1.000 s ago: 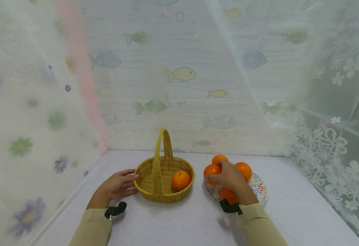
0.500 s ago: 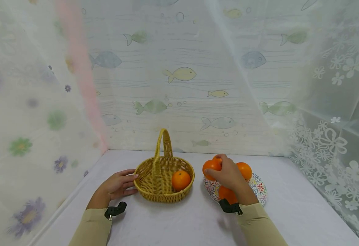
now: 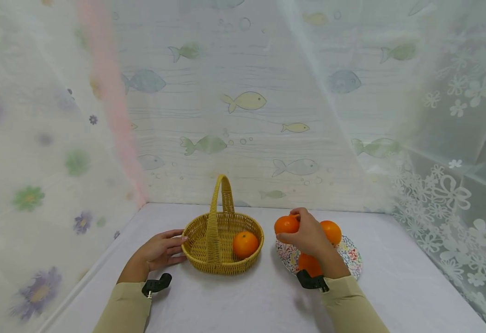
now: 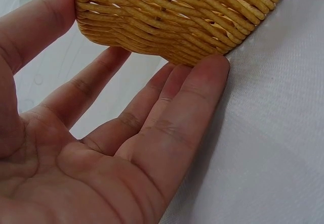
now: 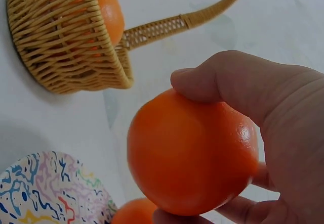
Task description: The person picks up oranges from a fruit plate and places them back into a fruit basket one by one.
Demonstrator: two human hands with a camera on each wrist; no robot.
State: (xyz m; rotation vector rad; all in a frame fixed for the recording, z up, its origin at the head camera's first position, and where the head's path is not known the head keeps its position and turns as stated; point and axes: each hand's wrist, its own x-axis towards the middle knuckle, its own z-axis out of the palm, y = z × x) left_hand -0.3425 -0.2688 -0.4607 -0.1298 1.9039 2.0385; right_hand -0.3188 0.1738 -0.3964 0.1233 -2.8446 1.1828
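Note:
My right hand [image 3: 311, 236] holds an orange [image 3: 286, 225] at the plate's left side. The right wrist view shows the thumb across the top of that orange [image 5: 190, 153] and other fingers behind and below it. The patterned plate [image 3: 353, 254] bears more oranges, one orange [image 3: 331, 232] at its back right and another orange [image 3: 309, 264] partly hidden by my wrist. My left hand [image 3: 159, 249] touches the left side of a yellow wicker basket [image 3: 222, 268]. Its extended, spread fingers rest against the woven wall [image 4: 167, 27]. One orange [image 3: 244, 245] lies inside the basket, on the right.
The basket's tall handle [image 3: 212, 231] arches over its middle. A white cloth [image 3: 243, 305] covers the table. Behind it hangs a curtain [image 3: 243, 138] printed with fish, and flowered sheets [image 3: 30, 199] close in both sides.
The orange in my right hand has risen slightly from among the others on the plate and shifted a little back. My left hand and the basket have stayed in place.

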